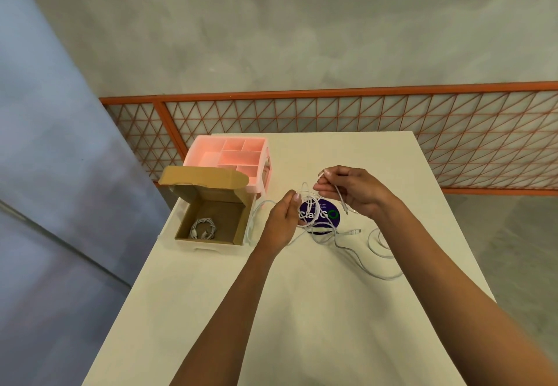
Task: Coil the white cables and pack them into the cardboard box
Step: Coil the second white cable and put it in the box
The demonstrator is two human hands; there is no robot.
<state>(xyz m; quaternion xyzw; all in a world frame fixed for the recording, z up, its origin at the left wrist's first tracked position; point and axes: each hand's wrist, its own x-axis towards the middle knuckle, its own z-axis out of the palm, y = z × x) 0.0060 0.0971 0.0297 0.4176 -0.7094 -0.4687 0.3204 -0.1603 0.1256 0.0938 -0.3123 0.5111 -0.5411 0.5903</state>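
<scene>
Caught mid-coil above the desk [302, 310]: white cable [307, 204] pinched at its loops by the left hand [282, 219], free length pinched in the right hand [353, 191]. Loop standing near upright, long axis up-down in frame, plug end [346, 212] hanging toward the desk. Next, likely: winding in the tail, then across to the cardboard box [229, 219], one coil [203, 228] already inside.

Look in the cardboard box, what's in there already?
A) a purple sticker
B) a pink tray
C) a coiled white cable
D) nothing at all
C: a coiled white cable lies on the floor of the open cardboard box.
</scene>
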